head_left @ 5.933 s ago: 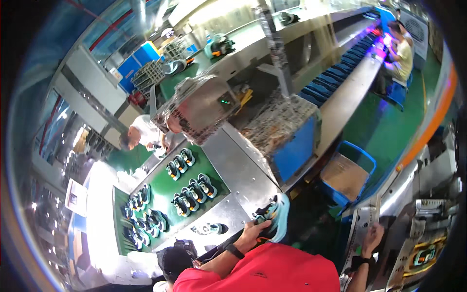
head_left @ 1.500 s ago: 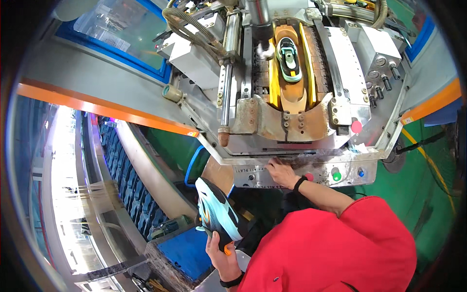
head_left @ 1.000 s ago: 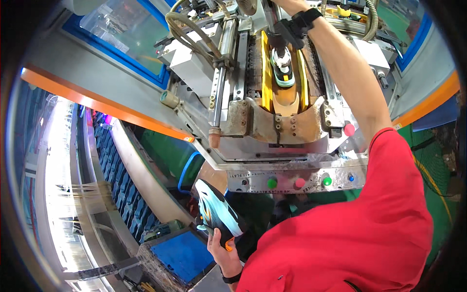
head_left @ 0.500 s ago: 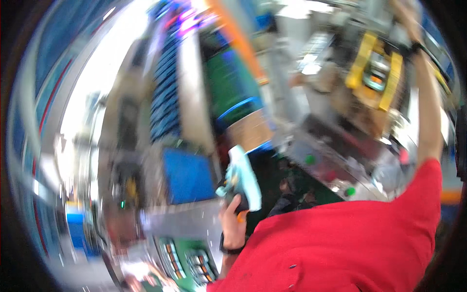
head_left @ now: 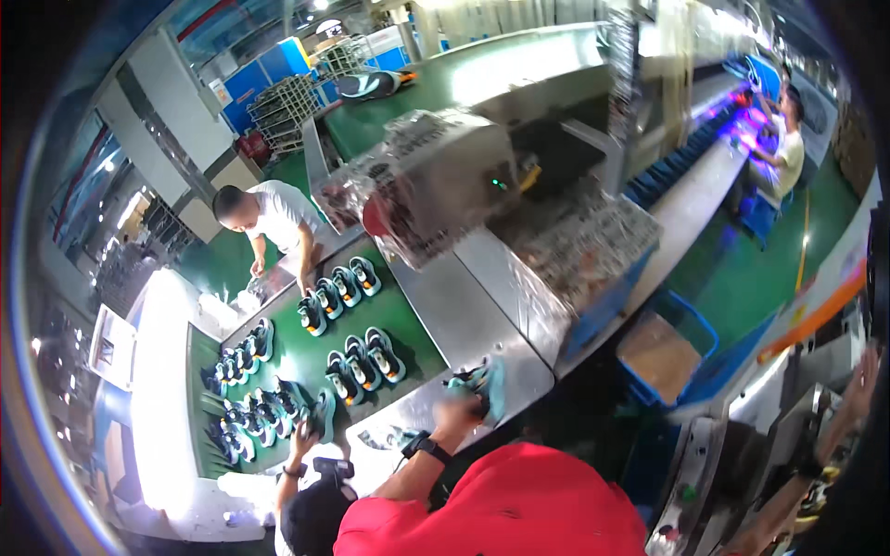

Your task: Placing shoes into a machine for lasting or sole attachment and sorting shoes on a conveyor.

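My left hand (head_left: 456, 415), blurred, is closed on a dark and pale-blue sneaker (head_left: 484, 387), held at the near end of a metal plate (head_left: 464, 315) beside the green conveyor belt (head_left: 417, 329). Its fingers are partly smeared by motion. My right arm stretches out at the far right, and my right hand (head_left: 864, 372) shows near the picture's rim with fingers extended and nothing visible in it. Several matching sneakers (head_left: 363, 363) stand in rows on the belt to the left of my left hand.
A foil-wrapped machine (head_left: 436, 176) stands over the belt. Across it a person in a white shirt (head_left: 278, 208) reaches to the sneakers. Close at my left, a person in a dark cap (head_left: 315, 514) handles another sneaker (head_left: 323, 414). A blue-railed cart (head_left: 663, 357) stands at right.
My view has swung left, bringing the belt with its sneaker rows into the middle. The sneaker stays in my left hand, now by the metal plate. My right arm has dropped lower in view.
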`<action>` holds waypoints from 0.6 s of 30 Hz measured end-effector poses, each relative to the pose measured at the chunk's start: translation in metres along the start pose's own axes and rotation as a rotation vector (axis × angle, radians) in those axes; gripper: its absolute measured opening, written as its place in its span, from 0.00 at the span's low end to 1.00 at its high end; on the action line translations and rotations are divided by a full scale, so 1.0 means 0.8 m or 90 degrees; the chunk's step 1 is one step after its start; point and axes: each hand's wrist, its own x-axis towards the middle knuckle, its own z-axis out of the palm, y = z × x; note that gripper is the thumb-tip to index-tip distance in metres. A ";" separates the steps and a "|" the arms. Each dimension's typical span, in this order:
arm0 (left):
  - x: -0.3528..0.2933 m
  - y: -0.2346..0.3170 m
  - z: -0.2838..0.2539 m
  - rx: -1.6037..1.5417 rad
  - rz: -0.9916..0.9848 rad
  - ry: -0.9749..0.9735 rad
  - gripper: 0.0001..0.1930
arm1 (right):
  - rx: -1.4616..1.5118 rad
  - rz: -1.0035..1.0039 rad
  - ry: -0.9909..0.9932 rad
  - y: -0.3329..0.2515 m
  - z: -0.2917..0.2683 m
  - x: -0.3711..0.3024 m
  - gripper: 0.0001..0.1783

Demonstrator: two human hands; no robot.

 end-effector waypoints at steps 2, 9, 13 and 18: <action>0.058 0.023 -0.024 -0.031 0.050 0.039 0.13 | -0.130 -0.070 -0.084 -0.055 0.100 0.059 0.19; 0.231 0.098 -0.131 0.245 0.323 0.313 0.24 | 0.023 -0.516 -0.420 -0.465 0.584 0.174 0.22; 0.363 0.065 -0.128 0.405 0.343 0.350 0.40 | 0.047 -0.569 -0.528 -0.581 0.817 0.215 0.26; 0.340 0.090 -0.115 0.330 0.215 0.454 0.43 | 0.064 -0.397 -0.821 -0.700 1.056 0.184 0.38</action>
